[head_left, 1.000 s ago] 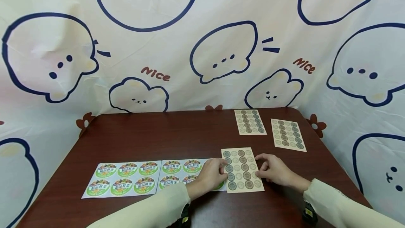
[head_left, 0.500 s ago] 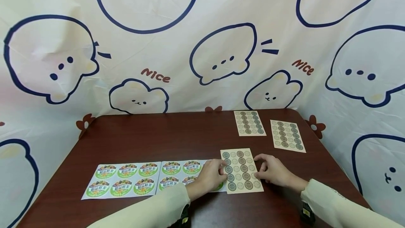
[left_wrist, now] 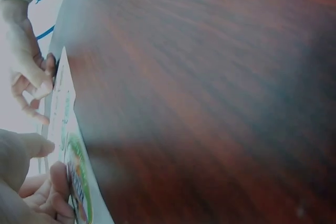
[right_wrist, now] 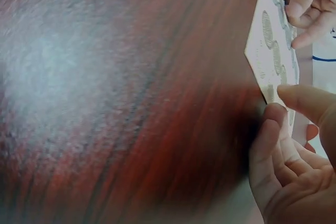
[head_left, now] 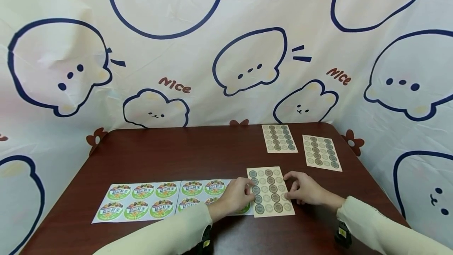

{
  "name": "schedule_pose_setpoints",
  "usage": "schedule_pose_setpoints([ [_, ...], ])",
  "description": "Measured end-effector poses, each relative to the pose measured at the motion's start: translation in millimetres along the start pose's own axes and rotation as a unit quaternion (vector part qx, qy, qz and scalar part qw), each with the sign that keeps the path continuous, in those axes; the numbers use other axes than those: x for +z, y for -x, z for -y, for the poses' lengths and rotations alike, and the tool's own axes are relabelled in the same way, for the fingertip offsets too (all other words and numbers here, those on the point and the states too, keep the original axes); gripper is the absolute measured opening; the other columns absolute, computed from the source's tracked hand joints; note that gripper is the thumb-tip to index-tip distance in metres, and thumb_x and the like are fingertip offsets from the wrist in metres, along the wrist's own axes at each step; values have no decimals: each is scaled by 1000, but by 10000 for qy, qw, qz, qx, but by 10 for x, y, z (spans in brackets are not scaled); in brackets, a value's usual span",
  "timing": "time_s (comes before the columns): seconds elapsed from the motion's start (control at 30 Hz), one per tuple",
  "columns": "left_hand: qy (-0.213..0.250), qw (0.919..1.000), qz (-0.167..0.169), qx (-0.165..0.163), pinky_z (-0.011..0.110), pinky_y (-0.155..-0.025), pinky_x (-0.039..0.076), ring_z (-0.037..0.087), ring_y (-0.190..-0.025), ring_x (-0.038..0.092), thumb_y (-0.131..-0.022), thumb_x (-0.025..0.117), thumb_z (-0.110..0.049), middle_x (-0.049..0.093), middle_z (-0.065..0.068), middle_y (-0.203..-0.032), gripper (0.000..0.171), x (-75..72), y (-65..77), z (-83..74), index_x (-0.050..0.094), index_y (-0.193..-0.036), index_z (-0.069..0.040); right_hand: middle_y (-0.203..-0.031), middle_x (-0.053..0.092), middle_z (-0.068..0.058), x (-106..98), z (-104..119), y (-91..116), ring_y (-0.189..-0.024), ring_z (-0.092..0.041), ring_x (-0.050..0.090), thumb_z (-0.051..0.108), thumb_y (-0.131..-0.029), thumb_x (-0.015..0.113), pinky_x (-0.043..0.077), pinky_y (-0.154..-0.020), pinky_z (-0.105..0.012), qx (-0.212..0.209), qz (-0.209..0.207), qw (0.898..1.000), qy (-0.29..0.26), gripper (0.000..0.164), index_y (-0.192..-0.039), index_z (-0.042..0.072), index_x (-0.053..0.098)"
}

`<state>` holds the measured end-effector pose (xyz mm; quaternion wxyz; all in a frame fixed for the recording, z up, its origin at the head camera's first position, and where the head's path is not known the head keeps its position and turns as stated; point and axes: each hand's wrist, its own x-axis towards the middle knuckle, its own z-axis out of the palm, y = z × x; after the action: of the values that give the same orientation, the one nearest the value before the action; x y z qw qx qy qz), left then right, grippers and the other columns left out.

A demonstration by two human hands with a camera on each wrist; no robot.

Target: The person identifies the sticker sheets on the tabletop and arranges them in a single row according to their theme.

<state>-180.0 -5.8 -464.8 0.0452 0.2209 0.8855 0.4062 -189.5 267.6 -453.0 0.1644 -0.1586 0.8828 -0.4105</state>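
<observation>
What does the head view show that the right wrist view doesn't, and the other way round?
Only the head view: the farthest sticker sheet, the rightmost sticker sheet, the green fruit labels and the "Nice" lettering.

Only the right wrist view: a close look at the inner side of the right hand, fingers curled at the edge of the cream sticker sheet.

Both: that same sheet, the right hand, the left hand, the brown table and the patterned backdrop.

A bare left hand, fingers bent, touches a flat white paper sheet with a green-rimmed round label on a reddish-brown wooden table. Beyond, a bare right hand is beside a pale paper sheet.
</observation>
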Motion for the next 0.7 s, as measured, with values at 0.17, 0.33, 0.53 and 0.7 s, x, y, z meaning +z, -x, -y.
schedule_pose_setpoints([
  [0.17, 233, 9993, 261, -99, 16, -50, 34, 1, -48, 42, -86, 70, -3, 59, -4, -61, 31, -25, -10, -2, 71, -116, 5, -66, 67, -9, -7, -26, -18, -48, -17, 58, 15, -88, 77, 48, -43, -31, 43, -21, 9999, -132, 47, -123, -7, 56],
  [0.33, 302, 9991, 225, -175, 18, -50, 35, 2, -50, 44, -89, 69, -4, 60, -4, -64, 26, -63, -15, -24, 72, -114, 3, -68, 67, -10, -32, 11, -65, -49, -17, 57, 18, -92, 73, 49, -45, -32, 158, -217, 9996, -79, 38, -119, -5, 60],
  [0.53, 364, 9990, 175, -169, 18, -50, 36, 2, -52, 45, -92, 66, -5, 59, -3, -66, 21, -102, -12, -37, 73, -110, 3, -70, 66, -15, -95, 98, -96, -50, -16, 57, 16, -94, 69, 50, -46, -32, 213, -371, 9990, -108, 34, -119, -6, 61],
  [0.7, 540, 9982, 110, -248, 18, -49, 35, 3, -48, 43, -94, 62, -8, 57, -4, -62, 18, -141, -36, -50, 74, -105, 0, -72, 66, -18, -164, 126, -152, -51, -17, 58, 15, -96, 66, 51, -47, -32, 264, -568, 9979, -177, 32, -119, -8, 60],
])
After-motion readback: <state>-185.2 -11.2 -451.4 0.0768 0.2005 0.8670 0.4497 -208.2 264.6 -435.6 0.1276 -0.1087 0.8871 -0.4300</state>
